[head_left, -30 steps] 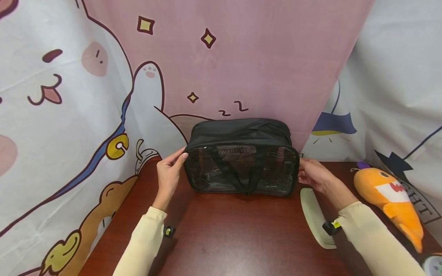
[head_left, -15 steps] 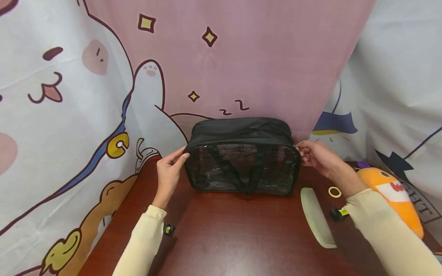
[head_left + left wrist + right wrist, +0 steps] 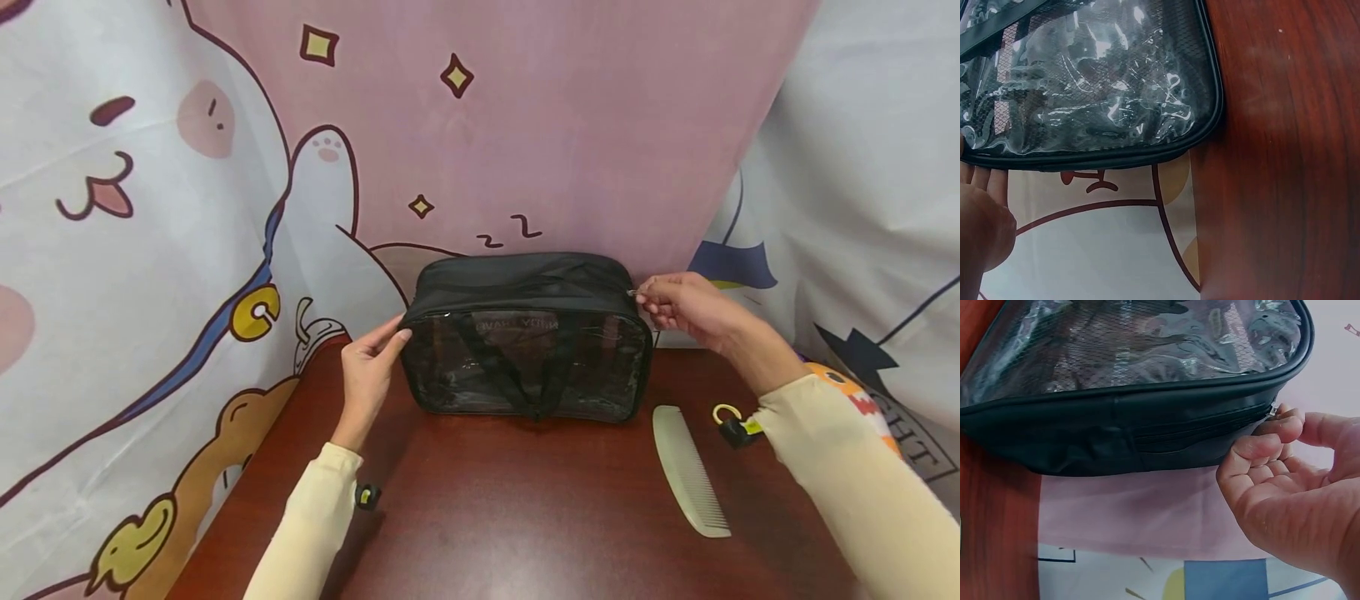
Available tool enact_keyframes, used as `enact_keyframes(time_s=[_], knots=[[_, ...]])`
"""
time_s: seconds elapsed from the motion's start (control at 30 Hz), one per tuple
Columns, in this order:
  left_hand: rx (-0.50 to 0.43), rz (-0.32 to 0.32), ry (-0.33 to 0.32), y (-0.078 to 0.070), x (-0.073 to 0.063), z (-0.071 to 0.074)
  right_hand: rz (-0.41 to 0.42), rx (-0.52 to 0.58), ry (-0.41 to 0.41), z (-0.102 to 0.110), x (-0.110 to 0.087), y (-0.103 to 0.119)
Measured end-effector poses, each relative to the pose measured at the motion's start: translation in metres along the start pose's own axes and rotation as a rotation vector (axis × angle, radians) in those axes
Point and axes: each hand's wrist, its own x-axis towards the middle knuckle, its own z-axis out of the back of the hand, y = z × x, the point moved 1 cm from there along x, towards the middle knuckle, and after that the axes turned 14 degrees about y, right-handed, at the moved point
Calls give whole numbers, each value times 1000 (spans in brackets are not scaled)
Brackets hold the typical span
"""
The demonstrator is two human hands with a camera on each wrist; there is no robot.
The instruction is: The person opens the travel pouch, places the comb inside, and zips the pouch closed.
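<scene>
A black toiletry bag with a clear plastic front stands upright at the back of the table. My left hand pinches its upper left corner between thumb and fingers. At the opposite end, my right hand pinches the small metal zipper pull near the bag's top right corner. Black straps hang in a V down the front. In the left wrist view, the clear panel and dark piping fill the upper left, and only part of the left hand shows.
A pale green comb lies on the reddish-brown table, right of the bag. Beyond it are a yellow ring and an orange plush toy, partly hidden by the right arm. A pink printed cloth hangs behind the bag.
My right hand has risen along the bag's right side to the zipper end, its fingers now on the pull. The left hand keeps its hold on the corner. The yellow ring has come into view.
</scene>
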Motion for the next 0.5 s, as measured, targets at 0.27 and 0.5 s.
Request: enact_keyframes(time_s=[0.27,0.5], knots=[[-3,22,10,-11,2,-5,-2,-133,80,1,8,16],[10,28,-7,-13,0,-5,-39,-232,38,-5,24,37]])
